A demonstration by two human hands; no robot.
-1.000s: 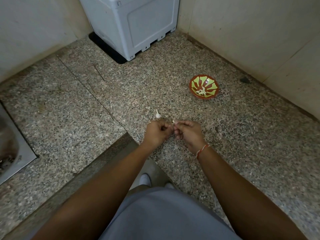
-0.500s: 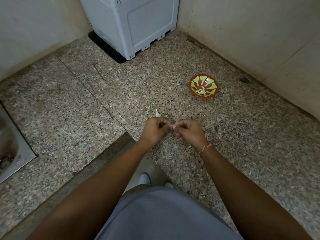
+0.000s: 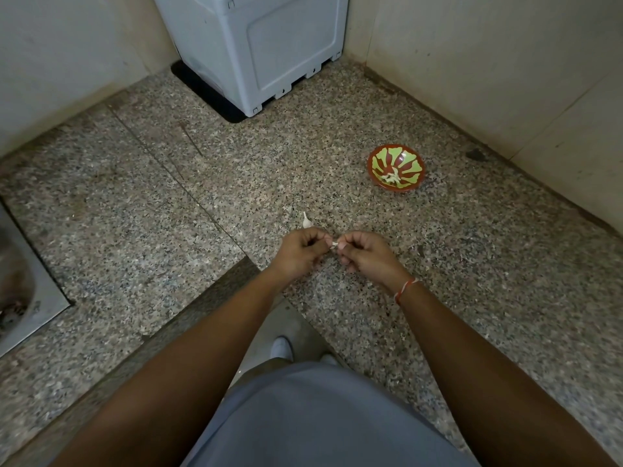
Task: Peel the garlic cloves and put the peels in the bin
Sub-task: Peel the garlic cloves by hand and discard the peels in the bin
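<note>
Garlic clove (image 3: 334, 244) sits pinched between the fingertips of both hands, held just above the speckled stone bench (image 3: 472, 264), near its inner corner edge. Only a small pale bit of it shows between the fingers.

At the far left, a steel sink (image 3: 20, 291) is sunk into the bench. Further along, at the back, a pale grey plastic box (image 3: 256, 45) stands in the corner against the wall.

The left hand (image 3: 301, 249) has its fingers curled inward, thumb and forefinger gripping the clove's left end. Just beyond this hand, 1 unpeeled clove (image 3: 306, 221) lies on the bench, its thin tip pointing away from the person.

The right hand (image 3: 365, 252) is curled the same way, its thumb and forefinger nipping the clove's right end, so the 2 hands nearly touch. A red-and-white thread (image 3: 406, 286) circles the right wrist.

Further right and back, well apart from the hands, a red bowl with green petal markings (image 3: 396, 166) rests on the bench, with a few whitish pieces at its bottom; whether they are peels or cloves is unclear.
</note>
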